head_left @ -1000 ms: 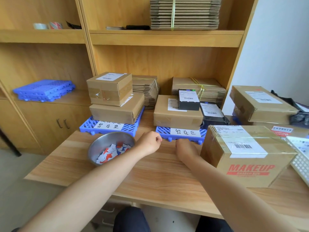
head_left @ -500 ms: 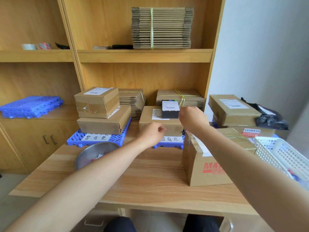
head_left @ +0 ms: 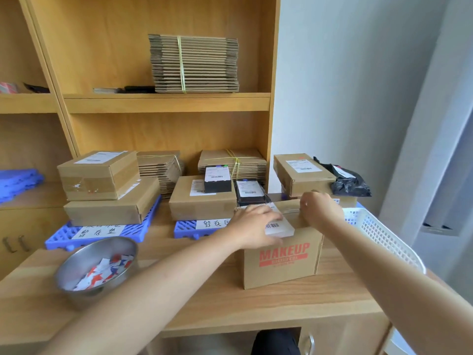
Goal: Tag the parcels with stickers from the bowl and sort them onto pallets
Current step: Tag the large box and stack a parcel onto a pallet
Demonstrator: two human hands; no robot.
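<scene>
Both: L hand (head_left: 256, 226), R hand (head_left: 322, 210) on MAKEUP box (head_left: 281, 272)

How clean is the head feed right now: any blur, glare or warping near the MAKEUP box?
Head view: left hand and the label beneath it on the MAKEUP box are motion-smeared; head view: light is soft, only a dull sheen on the steel bowl; head view: wide-angle warp tilts the shelf upright.

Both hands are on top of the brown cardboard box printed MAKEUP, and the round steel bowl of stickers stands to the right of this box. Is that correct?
One detail is wrong. In the head view the round steel bowl of stickers stands to the left of the brown MAKEUP cardboard box, not the right. The left hand and right hand are on its top.
</scene>
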